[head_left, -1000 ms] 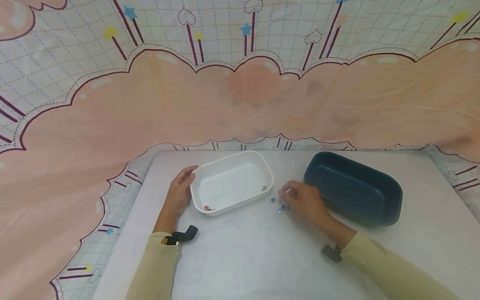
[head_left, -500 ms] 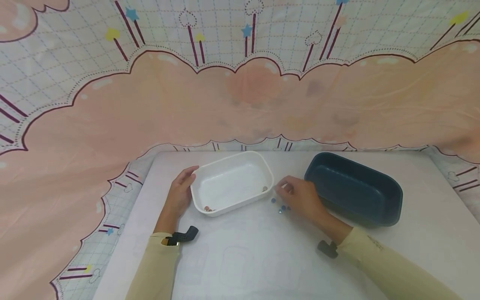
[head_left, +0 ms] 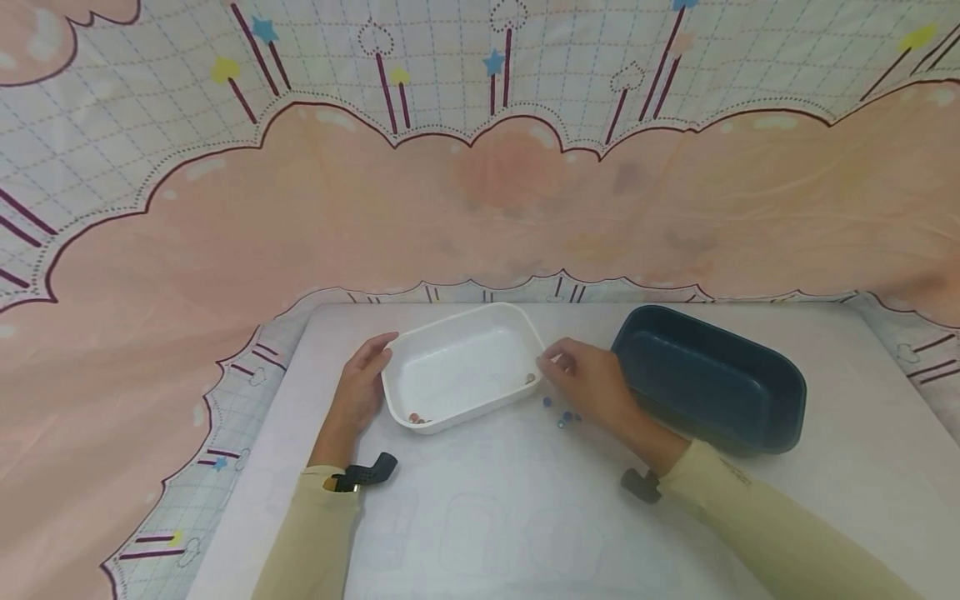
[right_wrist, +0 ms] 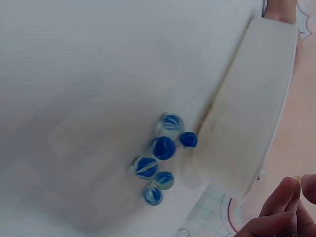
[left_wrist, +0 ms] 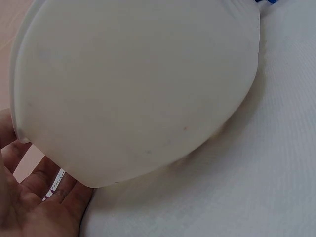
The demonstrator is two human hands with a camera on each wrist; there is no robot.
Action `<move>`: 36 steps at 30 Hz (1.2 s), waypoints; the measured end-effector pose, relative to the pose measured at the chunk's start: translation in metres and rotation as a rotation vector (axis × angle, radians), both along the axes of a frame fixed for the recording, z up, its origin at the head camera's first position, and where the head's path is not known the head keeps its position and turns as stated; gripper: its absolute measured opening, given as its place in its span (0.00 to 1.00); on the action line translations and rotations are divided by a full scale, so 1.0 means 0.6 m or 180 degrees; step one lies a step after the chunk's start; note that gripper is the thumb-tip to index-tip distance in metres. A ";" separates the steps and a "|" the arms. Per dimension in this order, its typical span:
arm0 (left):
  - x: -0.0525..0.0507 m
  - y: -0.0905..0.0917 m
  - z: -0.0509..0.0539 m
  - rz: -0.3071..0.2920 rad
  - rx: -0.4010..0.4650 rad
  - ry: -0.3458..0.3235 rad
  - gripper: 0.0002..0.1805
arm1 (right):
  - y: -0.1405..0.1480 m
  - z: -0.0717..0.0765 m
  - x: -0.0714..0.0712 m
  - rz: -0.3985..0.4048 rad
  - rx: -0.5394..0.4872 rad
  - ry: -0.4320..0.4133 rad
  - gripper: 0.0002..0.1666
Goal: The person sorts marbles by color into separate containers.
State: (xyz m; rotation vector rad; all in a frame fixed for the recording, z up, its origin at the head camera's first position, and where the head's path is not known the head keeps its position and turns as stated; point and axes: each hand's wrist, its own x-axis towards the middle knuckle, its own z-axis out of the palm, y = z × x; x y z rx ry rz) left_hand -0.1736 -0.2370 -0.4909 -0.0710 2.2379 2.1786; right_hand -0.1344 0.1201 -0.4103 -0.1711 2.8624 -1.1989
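Observation:
My left hand (head_left: 356,390) holds the left end of a white tray (head_left: 457,354); in the left wrist view its fingers lie against the tray's outer wall (left_wrist: 133,98). Small orange-brown marbles (head_left: 415,418) sit in the tray's near left corner, and a greyish marble (head_left: 530,378) at its right end. Over the right rim, my right hand (head_left: 588,383) pinches thumb and fingertips together. Only a pale sliver, seemingly a marble (right_wrist: 297,178), shows between them. Several clear marbles with blue swirls (right_wrist: 163,147) lie clustered on the white tabletop below that hand.
A dark blue tray (head_left: 712,367) stands on the right, just beyond the right forearm. White cloth covers the table (head_left: 480,517). A patterned pink curtain (head_left: 450,208) hangs behind the far edge. Each wrist wears a small black camera mount (head_left: 366,472).
My right hand has moved left and slightly away from me, from beside the blue marbles to the white tray's right rim. The left hand and both trays stay put.

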 end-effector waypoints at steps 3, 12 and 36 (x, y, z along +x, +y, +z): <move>0.000 0.000 0.001 -0.0004 0.0049 -0.0018 0.24 | -0.007 0.005 -0.004 -0.0018 -0.0019 -0.0019 0.15; 0.001 0.001 0.002 -0.0003 0.0070 -0.0051 0.24 | -0.028 0.015 -0.009 -0.0015 -0.0070 0.0129 0.18; 0.001 0.000 0.002 -0.0008 0.0052 -0.0070 0.24 | -0.044 0.021 -0.013 0.0019 -0.0164 0.0192 0.16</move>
